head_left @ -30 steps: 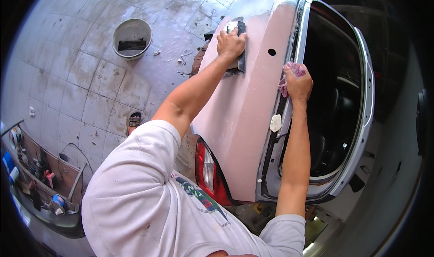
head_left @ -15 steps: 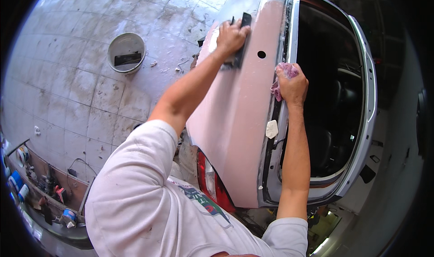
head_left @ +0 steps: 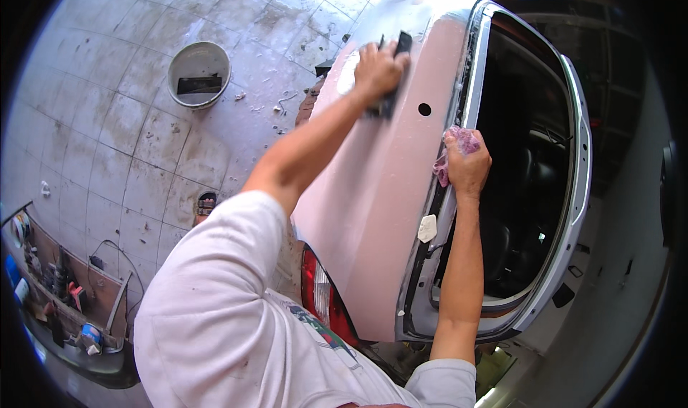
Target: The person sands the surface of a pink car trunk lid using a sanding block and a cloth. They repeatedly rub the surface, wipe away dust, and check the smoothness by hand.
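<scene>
A pale pink car body panel (head_left: 387, 193) fills the middle of the view, with a small round hole near its upper edge. My left hand (head_left: 378, 69) presses a dark sanding block (head_left: 392, 78) flat against the panel's upper part. My right hand (head_left: 467, 165) grips a pink rag (head_left: 459, 144) and rests on the edge of the open window frame (head_left: 573, 193). The dark cabin interior shows through the opening.
A white bucket (head_left: 198, 73) with a dark tool inside stands on the stained tiled floor (head_left: 107, 135) at upper left. A shelf of tools and bottles (head_left: 64, 300) lies at lower left. A red tail light (head_left: 322, 300) sits below the panel.
My left hand has slid the sanding block a little along the panel. My right hand keeps its grip on the rag at the window edge. The view shifted slightly.
</scene>
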`<state>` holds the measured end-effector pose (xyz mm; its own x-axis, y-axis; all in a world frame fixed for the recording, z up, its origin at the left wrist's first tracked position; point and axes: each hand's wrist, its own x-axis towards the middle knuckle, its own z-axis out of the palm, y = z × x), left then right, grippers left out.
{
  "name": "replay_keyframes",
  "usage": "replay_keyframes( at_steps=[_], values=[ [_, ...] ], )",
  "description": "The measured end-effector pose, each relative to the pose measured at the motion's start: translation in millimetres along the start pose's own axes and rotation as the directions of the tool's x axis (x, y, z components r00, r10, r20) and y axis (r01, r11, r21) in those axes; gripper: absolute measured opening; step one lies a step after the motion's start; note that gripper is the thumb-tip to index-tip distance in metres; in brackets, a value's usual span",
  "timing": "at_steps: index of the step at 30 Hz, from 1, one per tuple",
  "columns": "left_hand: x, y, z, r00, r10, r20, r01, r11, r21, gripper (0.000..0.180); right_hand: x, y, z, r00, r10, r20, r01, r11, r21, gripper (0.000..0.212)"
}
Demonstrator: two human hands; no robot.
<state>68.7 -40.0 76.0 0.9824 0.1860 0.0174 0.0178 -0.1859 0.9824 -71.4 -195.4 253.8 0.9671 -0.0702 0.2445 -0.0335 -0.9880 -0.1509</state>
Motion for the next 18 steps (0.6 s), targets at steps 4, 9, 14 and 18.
replay_keyframes(
  at_steps=[4, 9, 14, 18],
  values=[
    [-166, 16, -43, 0.980, 0.193, 0.039, -0.190, 0.979, -0.074, 0.064, -7, 5, 1, 1.000, 0.020, -0.015, -0.020, 1.000, -0.010, 0.029],
    [-106, -11, -35, 0.999, 0.014, 0.037, -0.012, 0.999, -0.046, 0.058, -2, 5, -2, 1.000, -0.017, -0.006, 0.017, 1.000, 0.021, 0.028],
    [-99, -15, -36, 0.988, -0.154, -0.021, 0.154, 0.988, 0.006, 0.061, 6, 3, 4, 1.000, -0.016, -0.005, 0.016, 0.999, -0.048, 0.031],
    [-233, 1, -63, 0.988, 0.140, 0.062, -0.137, 0.989, -0.047, 0.066, -10, 14, -5, 1.000, 0.013, -0.007, -0.014, 0.997, -0.070, 0.030]
  ],
)
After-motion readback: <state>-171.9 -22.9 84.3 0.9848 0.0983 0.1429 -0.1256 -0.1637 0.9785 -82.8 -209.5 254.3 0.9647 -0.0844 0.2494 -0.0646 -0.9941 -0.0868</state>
